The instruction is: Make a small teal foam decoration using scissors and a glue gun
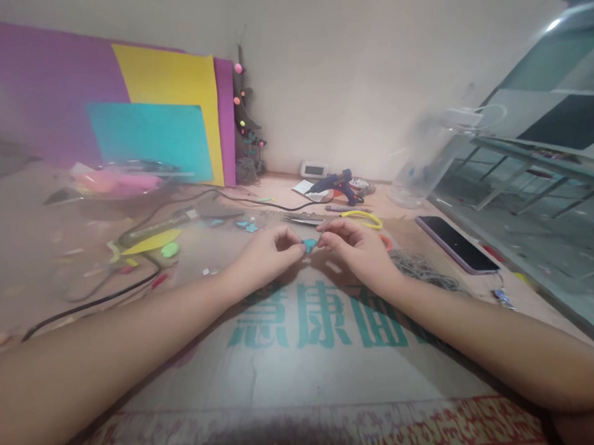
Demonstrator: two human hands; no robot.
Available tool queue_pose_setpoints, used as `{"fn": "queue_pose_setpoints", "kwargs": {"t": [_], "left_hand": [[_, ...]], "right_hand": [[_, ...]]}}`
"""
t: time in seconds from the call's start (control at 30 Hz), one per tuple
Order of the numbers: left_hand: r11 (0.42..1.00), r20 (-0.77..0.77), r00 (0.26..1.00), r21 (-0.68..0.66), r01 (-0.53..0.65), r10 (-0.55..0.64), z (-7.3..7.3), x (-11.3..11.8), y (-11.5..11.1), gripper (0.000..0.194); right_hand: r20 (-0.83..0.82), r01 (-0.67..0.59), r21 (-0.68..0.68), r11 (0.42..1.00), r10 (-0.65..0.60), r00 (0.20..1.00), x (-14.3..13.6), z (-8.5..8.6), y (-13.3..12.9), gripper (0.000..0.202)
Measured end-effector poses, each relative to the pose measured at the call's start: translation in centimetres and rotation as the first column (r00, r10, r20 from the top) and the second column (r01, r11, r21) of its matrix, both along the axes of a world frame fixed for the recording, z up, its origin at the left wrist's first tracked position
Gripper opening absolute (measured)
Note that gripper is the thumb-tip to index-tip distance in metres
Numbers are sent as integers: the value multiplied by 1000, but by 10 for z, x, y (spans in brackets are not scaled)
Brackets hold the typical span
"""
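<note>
Between my two hands is a small teal cutout [309, 244], probably foam, with a lobed outline. Thumb and finger of my left hand [272, 251] pinch its left side. My right hand [354, 245] is closed in a pinch at its right edge; whether it grips the cutout or some tiny thing is too small to make out. Just beyond the fingers lie scissors with a yellow handle [366, 216]. More small teal pieces [250, 227] rest on the printed sheet left of the scissors. Beneath my hands the sheet carries large green characters [322, 317].
A blue glue gun [335, 182] lies at the back, its black cord running left. Right of my hands are grey cord [423, 270] and a phone [457, 246]. Coloured sheets [153, 140] lean on the wall. Yellow and green cutouts [169, 249] lie left.
</note>
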State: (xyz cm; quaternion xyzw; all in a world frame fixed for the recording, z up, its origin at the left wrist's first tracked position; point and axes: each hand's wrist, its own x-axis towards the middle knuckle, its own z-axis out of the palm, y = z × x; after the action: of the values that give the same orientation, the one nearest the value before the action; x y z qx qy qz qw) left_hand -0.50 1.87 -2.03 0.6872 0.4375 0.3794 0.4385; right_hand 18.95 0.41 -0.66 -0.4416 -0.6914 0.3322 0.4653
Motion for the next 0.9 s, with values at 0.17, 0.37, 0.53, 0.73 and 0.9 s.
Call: {"fn": "queue_pose_setpoints", "kwargs": {"t": [0.17, 0.37, 0.53, 0.73, 0.9], "left_hand": [[999, 12, 999, -32, 39, -39, 2, 1, -3, 14], [998, 87, 995, -31, 57, -54, 8, 1, -4, 20], [999, 136, 991, -39, 22, -17, 5, -1, 0, 20], [1000, 117, 993, -20, 22, -20, 5, -1, -1, 20], [1000, 88, 996, 6, 19, -19, 6, 0, -4, 17]], "right_hand": [[48, -4, 39, 999, 2, 999, -1, 1, 0, 14], [101, -39, 40, 998, 35, 994, -1, 3, -1, 26], [76, -80, -51, 995, 84, 994, -1, -6, 1, 16], [32, -81, -90, 993, 84, 996, 0, -8, 3, 15], [-32, -98, -164, 982, 94, 995, -2, -3, 2, 16]]}}
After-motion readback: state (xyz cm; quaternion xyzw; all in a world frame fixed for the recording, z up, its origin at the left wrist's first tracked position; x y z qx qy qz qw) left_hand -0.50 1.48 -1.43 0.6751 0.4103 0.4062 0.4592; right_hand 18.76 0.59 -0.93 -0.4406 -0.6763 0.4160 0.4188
